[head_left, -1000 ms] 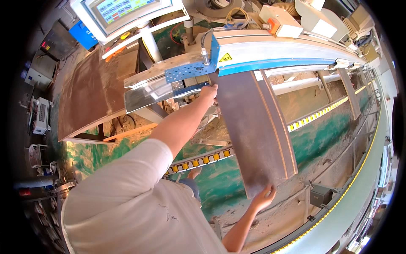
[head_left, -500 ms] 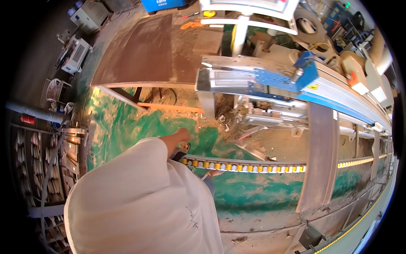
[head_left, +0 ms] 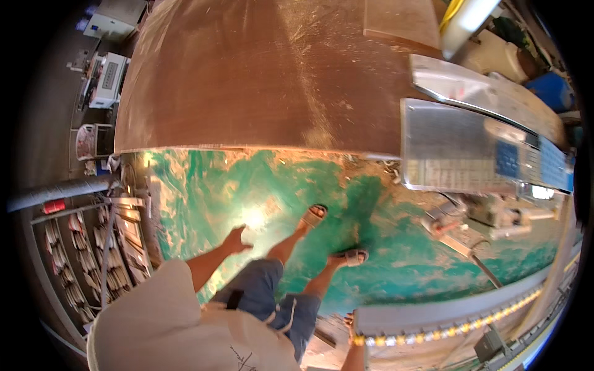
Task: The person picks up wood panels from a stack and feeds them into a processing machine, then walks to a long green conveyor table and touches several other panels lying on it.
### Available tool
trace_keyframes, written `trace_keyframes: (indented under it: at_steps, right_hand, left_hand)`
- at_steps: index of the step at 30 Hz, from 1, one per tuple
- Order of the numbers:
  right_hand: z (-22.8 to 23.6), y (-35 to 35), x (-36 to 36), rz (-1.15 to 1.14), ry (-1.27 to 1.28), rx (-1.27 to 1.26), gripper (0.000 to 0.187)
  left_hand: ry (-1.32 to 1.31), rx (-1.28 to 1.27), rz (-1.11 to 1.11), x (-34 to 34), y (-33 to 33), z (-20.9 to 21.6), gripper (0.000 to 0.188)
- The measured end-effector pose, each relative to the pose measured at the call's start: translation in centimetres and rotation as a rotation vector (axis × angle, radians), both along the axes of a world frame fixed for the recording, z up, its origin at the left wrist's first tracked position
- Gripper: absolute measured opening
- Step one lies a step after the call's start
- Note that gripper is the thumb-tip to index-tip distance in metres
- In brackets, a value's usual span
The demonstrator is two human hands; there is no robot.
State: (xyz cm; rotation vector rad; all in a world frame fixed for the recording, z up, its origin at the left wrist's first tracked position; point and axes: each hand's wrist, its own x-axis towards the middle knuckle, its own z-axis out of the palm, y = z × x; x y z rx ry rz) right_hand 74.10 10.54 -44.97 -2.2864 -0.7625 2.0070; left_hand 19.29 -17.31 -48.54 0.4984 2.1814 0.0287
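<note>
My left hand [head_left: 236,240] hangs in the air above the green floor, left of my legs. Nothing shows in it, and its thumb stands away from the fingers. Low in the picture, my right hand [head_left: 351,323] is at the near end of a grey rail [head_left: 433,311] edged with yellow and white rollers. Its fingers curl against the rail's end; part of the hand is hidden there. Ahead of me lies a wide brown board surface [head_left: 241,80], dusted with shavings, which neither hand touches.
A metal machine table [head_left: 451,148] with blue parts stands at the right. Racks of stacked strips [head_left: 80,266] line the left side, with a grey pipe [head_left: 59,191] above them. Debris lies on the green floor [head_left: 396,266]. A white machine [head_left: 108,80] stands farther left.
My body and view have shifted toward the brown surface, so it looks larger. The roller rail now lies lower right. The long board across it has left view. Both my feet now show.
</note>
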Motion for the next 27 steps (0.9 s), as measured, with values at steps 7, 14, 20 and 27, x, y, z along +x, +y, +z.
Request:
trace_keyframes:
  at_steps: [7,14,20,27]
  right_hand:
    - [-10.6,-0.6,-24.4,0.012,0.148,0.035,0.024]
    - [-2.3,-5.3,-37.2,0.887,0.230,0.616,0.039]
    - [7.1,-1.9,-33.9,0.847,-0.074,1.008,0.053]
    - [2.5,-13.2,-13.6,0.110,-0.116,0.080,0.060]
  left_hand:
    - [-0.015,-0.414,0.395,2.0,-13.8,-3.5,0.093]
    - [-0.237,0.056,0.754,2.5,3.1,-4.6,0.057]
    - [-1.278,0.655,0.802,14.1,19.8,5.2,0.067]
    - [-1.361,0.469,0.080,20.7,26.4,26.5,0.072]
